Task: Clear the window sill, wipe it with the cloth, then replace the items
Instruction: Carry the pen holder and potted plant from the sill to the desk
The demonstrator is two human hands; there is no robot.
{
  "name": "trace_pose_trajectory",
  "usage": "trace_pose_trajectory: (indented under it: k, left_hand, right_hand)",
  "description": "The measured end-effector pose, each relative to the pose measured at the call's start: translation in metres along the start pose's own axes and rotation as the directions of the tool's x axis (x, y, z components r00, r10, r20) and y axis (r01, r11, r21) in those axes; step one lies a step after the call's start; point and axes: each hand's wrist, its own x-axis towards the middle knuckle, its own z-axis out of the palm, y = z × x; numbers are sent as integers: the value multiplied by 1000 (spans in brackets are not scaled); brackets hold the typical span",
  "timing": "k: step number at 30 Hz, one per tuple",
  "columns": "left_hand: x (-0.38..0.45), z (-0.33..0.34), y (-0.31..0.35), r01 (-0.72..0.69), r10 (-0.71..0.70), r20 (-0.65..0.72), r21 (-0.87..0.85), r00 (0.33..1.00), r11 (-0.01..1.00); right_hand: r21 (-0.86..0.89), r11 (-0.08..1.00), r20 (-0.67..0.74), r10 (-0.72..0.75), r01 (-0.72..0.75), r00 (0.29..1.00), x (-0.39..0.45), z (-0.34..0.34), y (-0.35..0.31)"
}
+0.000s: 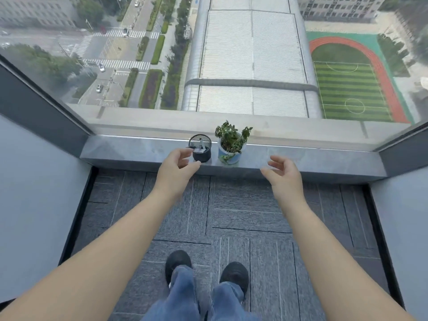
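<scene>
A grey stone window sill (pixel 139 150) runs under a large pane of glass. On it stands a black mesh pen holder (pixel 201 149) with a few small items inside. Just right of it is a small leafy plant in a white and blue pot (pixel 230 149). My left hand (pixel 177 167) hovers at the sill's front edge, just left of the pen holder, fingers curled apart and holding nothing. My right hand (pixel 282 173) is open in front of the sill, well right of the plant pot. No cloth is in view.
Grey walls (pixel 34 205) close in the alcove on both sides. Dark carpet tiles (pixel 231 216) cover the floor, with my two black shoes (pixel 234 274) near the bottom. The glass (pixel 231 66) looks far down onto streets, a roof and a sports field.
</scene>
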Motion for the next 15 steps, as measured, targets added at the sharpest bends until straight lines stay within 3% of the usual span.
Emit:
trace_pose_trajectory:
  k: [9,15]
  left_hand:
    - [145,62,-189,-60,64,-187,27,980,998]
    - [228,87,-257,-64,59,-150,-26,987,998]
  right_hand:
    - [-2,999,-27,-32,32,999,154,94,168]
    - [17,996,-74,-83,84,994,229,145,221]
